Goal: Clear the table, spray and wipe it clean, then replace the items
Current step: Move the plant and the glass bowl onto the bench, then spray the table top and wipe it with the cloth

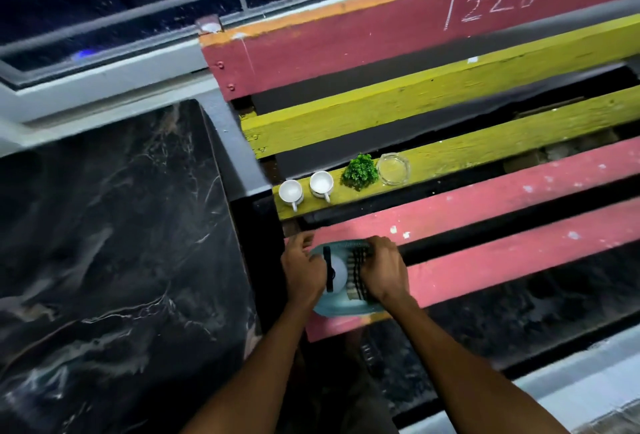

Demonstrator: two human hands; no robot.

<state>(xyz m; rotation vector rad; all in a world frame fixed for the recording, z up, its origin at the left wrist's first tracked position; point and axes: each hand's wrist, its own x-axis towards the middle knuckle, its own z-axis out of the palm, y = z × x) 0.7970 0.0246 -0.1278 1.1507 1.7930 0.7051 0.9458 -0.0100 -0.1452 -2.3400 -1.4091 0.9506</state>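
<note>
Nearest, both forearms reach down to a pale blue tray (pixel 346 307) that sits on a pink bench slat (pixel 485 267), just beside the black marbled table (pixel 114 243). The left hand (pixel 304 269) curls its fingers at the tray's left rim, by a white bottle (pixel 337 272) with a black spray top; whether it grips the rim or the bottle I cannot tell. The right hand (pixel 382 269) lies over a folded checked cloth (pixel 356 271), fingers bent down onto it, seemingly pressing or gathering it. My judgement is that the spray and cloth are being picked up for the wipe. The risk lies in the slats: the tray straddles gaps, so a one-sided tug could tip it, and the bottle or cloth could drop through to the dark floor. The tray looks like smooth plastic, oval, with a ribbed far edge; the cloth is soft woven stuff in dark and tan checks. Farther on, a yellow slat (pixel 485 153) carries two small white cups (pixel 291 191), glossy and round, a bushy green plant (pixel 360 172) and a clear glass ashtray (pixel 393 168), all close to the slat's edges, where a knock would send them off. The bench paint is chipped and rough; the table is polished stone, veined white.
</note>
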